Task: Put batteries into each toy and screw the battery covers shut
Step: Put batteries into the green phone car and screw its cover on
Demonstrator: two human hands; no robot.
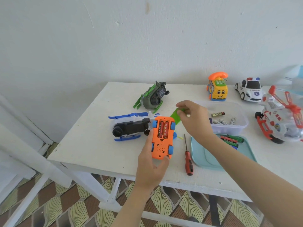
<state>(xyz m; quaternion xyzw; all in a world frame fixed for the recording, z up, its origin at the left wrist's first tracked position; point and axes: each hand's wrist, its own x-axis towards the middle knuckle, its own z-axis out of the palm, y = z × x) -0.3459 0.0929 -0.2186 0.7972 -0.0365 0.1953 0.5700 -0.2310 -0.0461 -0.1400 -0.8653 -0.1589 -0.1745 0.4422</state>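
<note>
Over on the left of the white wooden table [85,145] we've got the blue-and-white plastic helicopter [129,126] lying on its side, with the green camouflage helicopter [150,95] behind it. Next along, our left hand [150,167] has its fingers wrapped round the orange plastic toy car [161,145], belly up near the table's front edge, and the two red batteries [163,129] are sitting in the open bay. Right beside that, our right hand [195,118] is pinching the flat green plastic battery cover [175,117] between thumb and fingertips, hovering just past the car's nose. So we reckon it's cover-on time. What could bite us: if the cover goes down skewed or the wrong way round, its tabs miss the slots and it pops off, maybe nudging a battery loose. We can't spot the screw anywhere either, so it might be hard to find. The red-handled screwdriver [188,159] lies just right of the car, beside the teal plastic tray [206,159], and swapping grip to grab it could let the cover slide.
</note>
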